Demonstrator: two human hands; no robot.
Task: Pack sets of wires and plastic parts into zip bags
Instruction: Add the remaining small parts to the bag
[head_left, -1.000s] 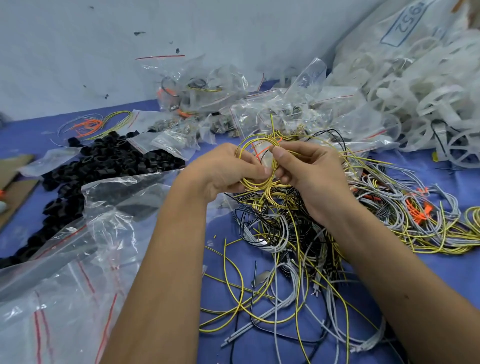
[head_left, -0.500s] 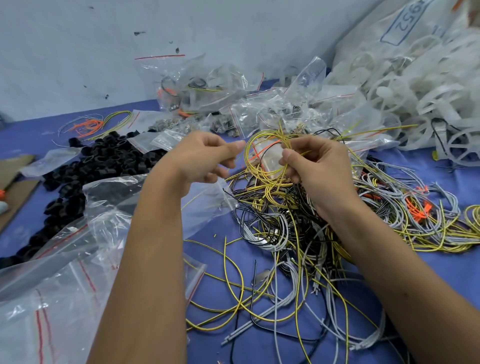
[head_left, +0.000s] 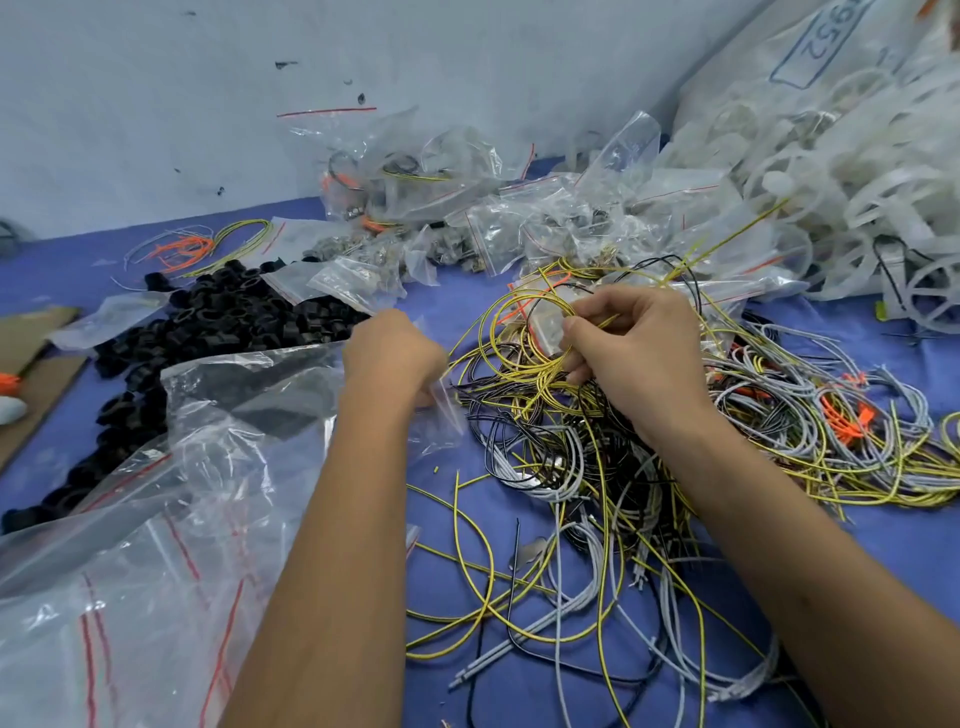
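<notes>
The right hand (head_left: 631, 358) pinches a coil of yellow wires (head_left: 524, 338). At its 9 o'clock, the left hand (head_left: 392, 358) grips a clear zip bag (head_left: 441, 410). The coil may spring open and snag the wire heap (head_left: 597, 457) below.

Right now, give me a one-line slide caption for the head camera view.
Right hand holds a coil of yellow wires while left hand pinches a clear zip bag beside it.
</notes>
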